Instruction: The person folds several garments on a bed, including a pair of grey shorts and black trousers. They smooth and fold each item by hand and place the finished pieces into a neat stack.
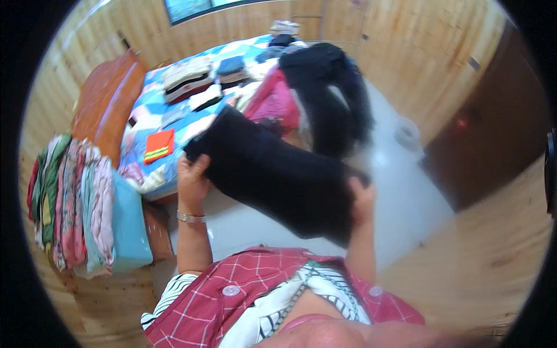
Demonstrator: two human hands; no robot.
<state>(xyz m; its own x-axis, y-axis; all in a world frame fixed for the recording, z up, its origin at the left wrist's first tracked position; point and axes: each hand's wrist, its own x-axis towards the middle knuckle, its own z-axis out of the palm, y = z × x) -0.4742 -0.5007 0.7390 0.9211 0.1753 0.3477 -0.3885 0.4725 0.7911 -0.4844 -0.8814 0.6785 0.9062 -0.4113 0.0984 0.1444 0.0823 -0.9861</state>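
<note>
A black garment (278,174), perhaps a pair of folded trousers, is stretched between my two hands in front of my body. My left hand (193,176) grips its upper left end, with the thumb on top. At the lower right end my right hand (362,202) holds the cloth; it is blurred. The garment hangs above the tiled floor and hides part of the bed's near edge. Beyond it, other black trousers (322,100) lie over the bed's corner with the legs hanging down, next to a pink cloth (276,102).
Folded clothes (187,78) lie in stacks on the checked bed (150,102), with an orange folded garment (159,145) near its edge. Several garments (74,204) drape over a light-blue box (130,222) at left. A brown headboard (106,93) borders the bed.
</note>
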